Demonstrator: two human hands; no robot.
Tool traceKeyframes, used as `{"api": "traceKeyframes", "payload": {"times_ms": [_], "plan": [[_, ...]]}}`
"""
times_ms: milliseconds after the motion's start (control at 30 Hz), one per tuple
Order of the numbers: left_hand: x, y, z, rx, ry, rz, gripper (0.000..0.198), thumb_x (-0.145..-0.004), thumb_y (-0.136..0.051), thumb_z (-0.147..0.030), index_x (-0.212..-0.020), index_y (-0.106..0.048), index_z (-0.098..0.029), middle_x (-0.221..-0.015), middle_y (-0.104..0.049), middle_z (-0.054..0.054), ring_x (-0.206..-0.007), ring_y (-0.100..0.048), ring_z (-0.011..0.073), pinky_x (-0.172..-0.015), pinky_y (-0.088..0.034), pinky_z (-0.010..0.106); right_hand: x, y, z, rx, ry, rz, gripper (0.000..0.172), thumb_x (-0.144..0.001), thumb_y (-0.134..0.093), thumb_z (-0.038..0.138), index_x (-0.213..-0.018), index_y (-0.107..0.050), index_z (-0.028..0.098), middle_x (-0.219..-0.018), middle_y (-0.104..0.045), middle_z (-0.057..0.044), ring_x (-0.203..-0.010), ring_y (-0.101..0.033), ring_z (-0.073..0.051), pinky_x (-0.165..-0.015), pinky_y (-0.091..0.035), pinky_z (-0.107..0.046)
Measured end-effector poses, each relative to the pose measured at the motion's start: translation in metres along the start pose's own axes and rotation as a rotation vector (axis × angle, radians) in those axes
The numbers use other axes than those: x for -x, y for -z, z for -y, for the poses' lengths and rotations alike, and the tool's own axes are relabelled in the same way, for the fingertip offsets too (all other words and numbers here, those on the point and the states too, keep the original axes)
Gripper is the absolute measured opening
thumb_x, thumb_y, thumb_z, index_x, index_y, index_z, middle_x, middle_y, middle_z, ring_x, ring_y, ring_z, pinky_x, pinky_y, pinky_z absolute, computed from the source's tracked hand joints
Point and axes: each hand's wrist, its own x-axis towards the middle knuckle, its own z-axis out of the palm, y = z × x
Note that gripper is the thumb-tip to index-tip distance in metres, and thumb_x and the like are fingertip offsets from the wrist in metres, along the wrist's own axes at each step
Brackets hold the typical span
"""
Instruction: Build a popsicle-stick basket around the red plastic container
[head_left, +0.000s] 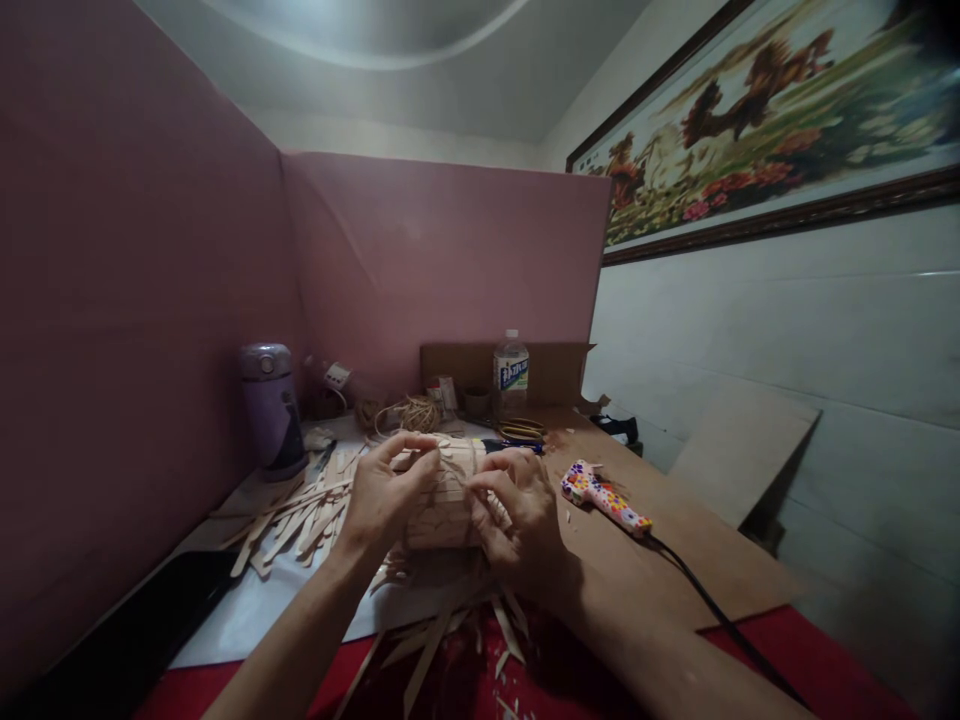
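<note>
Both my hands hold a small rounded piece built from flat wooden sticks [444,495] just above the table. My left hand [390,490] grips its left side with curled fingers, thumb and forefinger pinching near the top edge. My right hand [517,510] wraps the right side, fingers bent against the sticks. Loose wooden sticks [300,515] lie scattered to the left, and several more lie beneath my wrists on the red cloth [480,680].
A spotted glue gun [604,497] with a black cord lies on a cardboard sheet [705,555] to the right. At the back stand a purple flask [268,405], a twine coil [412,413], a water bottle [511,372]. Pink partitions [420,250] enclose the left and rear.
</note>
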Motion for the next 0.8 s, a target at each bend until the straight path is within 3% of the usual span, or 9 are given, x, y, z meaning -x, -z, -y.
{"api": "traceKeyframes", "payload": {"times_ms": [133, 200, 267, 333, 433, 633, 800], "plan": [[-0.003, 0.003, 0.001, -0.112, -0.001, -0.060, 0.033, -0.058, -0.072, -0.043, -0.076, -0.072, -0.015, -0.077, -0.066, 0.005, -0.068, -0.059, 0.0178, -0.059, -0.047, 0.027, 0.000, -0.001, 0.001, -0.092, -0.010, 0.065, 0.021, -0.078, -0.053, 0.009, -0.093, -0.059, 0.021, -0.097, -0.054, -0.006, -0.091, -0.051, -0.022, -0.079, -0.045, -0.038], [-0.004, 0.005, 0.003, -0.276, -0.132, -0.147, 0.027, -0.061, -0.070, -0.041, -0.074, -0.074, -0.018, -0.092, -0.063, 0.009, -0.088, -0.060, 0.0245, -0.078, -0.049, 0.036, 0.000, -0.002, 0.002, -0.125, -0.024, 0.064, 0.021, -0.078, -0.052, 0.008, -0.091, -0.059, 0.021, -0.095, -0.053, -0.005, -0.090, -0.051, -0.021, -0.078, -0.046, -0.037], [-0.005, 0.006, 0.005, -0.456, -0.326, -0.203, 0.018, -0.065, -0.067, -0.036, -0.073, -0.075, -0.021, -0.110, -0.059, 0.010, -0.109, -0.053, 0.0298, -0.098, -0.040, 0.044, 0.001, -0.004, 0.004, -0.158, -0.039, 0.057, 0.020, -0.078, -0.051, 0.007, -0.090, -0.058, 0.021, -0.092, -0.052, -0.005, -0.088, -0.051, -0.020, -0.076, -0.047, -0.036], [-0.006, 0.007, 0.007, -0.522, -0.451, -0.130, 0.014, -0.071, -0.063, -0.030, -0.074, -0.074, -0.023, -0.118, -0.058, 0.009, -0.117, -0.050, 0.0296, -0.105, -0.034, 0.045, 0.001, -0.005, 0.005, -0.196, -0.047, 0.056, 0.020, -0.077, -0.050, 0.007, -0.089, -0.058, 0.020, -0.090, -0.051, -0.005, -0.085, -0.051, -0.020, -0.074, -0.047, -0.034], [-0.006, 0.008, 0.006, -0.464, -0.493, 0.018, 0.011, -0.075, -0.061, -0.025, -0.077, -0.071, -0.022, -0.107, -0.067, 0.008, -0.117, -0.053, 0.0268, -0.104, -0.036, 0.041, 0.002, -0.006, 0.005, -0.216, -0.054, 0.057, 0.020, -0.076, -0.049, 0.006, -0.088, -0.058, 0.020, -0.089, -0.049, -0.005, -0.084, -0.051, -0.019, -0.073, -0.048, -0.034], [-0.001, 0.009, -0.002, -0.470, -0.582, 0.139, 0.014, -0.079, -0.059, -0.025, -0.069, -0.067, -0.022, -0.095, -0.071, 0.005, -0.109, -0.057, 0.0249, -0.101, -0.037, 0.041, 0.003, -0.003, 0.003, -0.165, -0.015, 0.081, 0.029, -0.072, -0.051, 0.007, -0.096, -0.060, 0.020, -0.094, -0.051, -0.005, -0.086, -0.052, -0.020, -0.074, -0.048, -0.035], [0.002, 0.012, -0.006, -0.569, -0.626, 0.228, 0.022, -0.082, -0.056, -0.026, -0.065, -0.070, -0.022, -0.099, -0.067, 0.005, -0.103, -0.054, 0.0236, -0.093, -0.039, 0.041, 0.004, -0.004, 0.001, -0.153, -0.007, 0.060, 0.035, -0.074, -0.051, 0.007, -0.105, -0.060, 0.021, -0.097, -0.051, -0.006, -0.088, -0.053, -0.020, -0.075, -0.048, -0.035]]}}
